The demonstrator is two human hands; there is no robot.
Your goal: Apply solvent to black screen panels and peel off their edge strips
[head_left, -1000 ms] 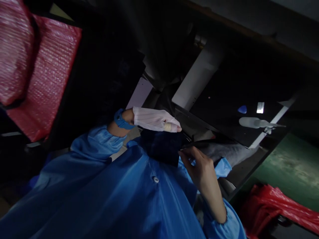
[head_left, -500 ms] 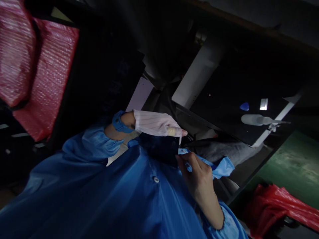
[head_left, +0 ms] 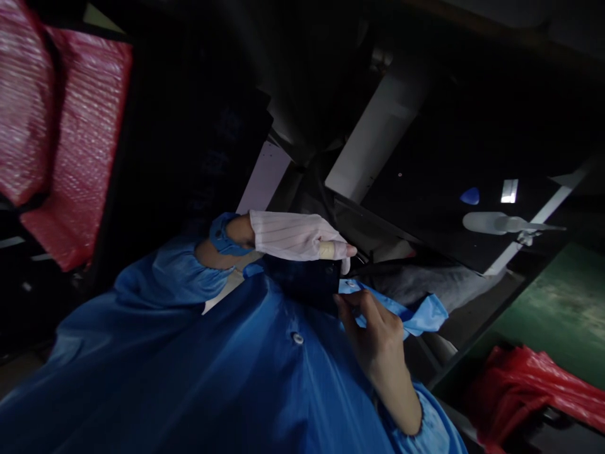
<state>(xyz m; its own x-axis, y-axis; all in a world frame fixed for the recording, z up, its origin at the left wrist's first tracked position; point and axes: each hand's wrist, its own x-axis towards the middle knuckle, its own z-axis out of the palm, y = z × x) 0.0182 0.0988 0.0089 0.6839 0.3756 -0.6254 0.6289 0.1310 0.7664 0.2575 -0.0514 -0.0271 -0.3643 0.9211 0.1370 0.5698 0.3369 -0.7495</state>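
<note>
Head view: right hand (head_left: 382,334) lower than before, fingers pinching dark panel (head_left: 305,280); left hand (head_left: 300,236) overlapping, cannot tell fingers' state.

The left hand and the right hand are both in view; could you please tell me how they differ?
The left hand wears a pale striped glove, while the right hand is bare. A blue wristband circles the left hand's wrist; none shows at the right hand's. The left hand lies along the dark panel's upper edge, while the right hand pinches its side edge. Both come out of blue sleeves.
</note>
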